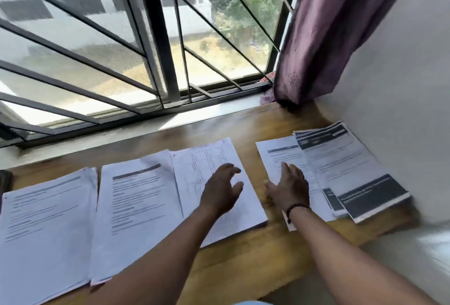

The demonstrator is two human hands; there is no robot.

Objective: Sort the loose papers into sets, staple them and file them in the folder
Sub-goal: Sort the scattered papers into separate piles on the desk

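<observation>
On the wooden desk [243,265] below a barred window [121,49], the loose papers lie in 4 groups set side by side. At far left is a stack of printed pages [46,231] with lines of text. Just beside it, its left edge lying over the first stack's right edge, is a second stack [136,207] with a dark bar across the top. The third stack [194,170], showing columns of small print like a table, lies tilted and overlaps the right edge of the second. A strip of bare wood separates it from the fourth group at right: a white sheet [275,156] with a fan of dark-banded pages [345,158] spread over its right side, reaching close to the white wall [401,85].

The left hand [222,189] is over the third stack, fingers loosely spread and slightly curled, pinching nothing; whether the palm touches the paper I cannot tell. The right hand [289,188] lies on the left part of the white sheet, fingers extended and held fairly close together, thumb out over the bare wood between the groups; it grips nothing. A dark band [295,208] circles the right wrist.

A purple curtain [328,37] hangs at the right end of the window, its hem reaching the back corner of the desk. A dark object [4,180] shows at the left edge, too cut off to identify. The frame is somewhat blurred, so the print cannot be read.
</observation>
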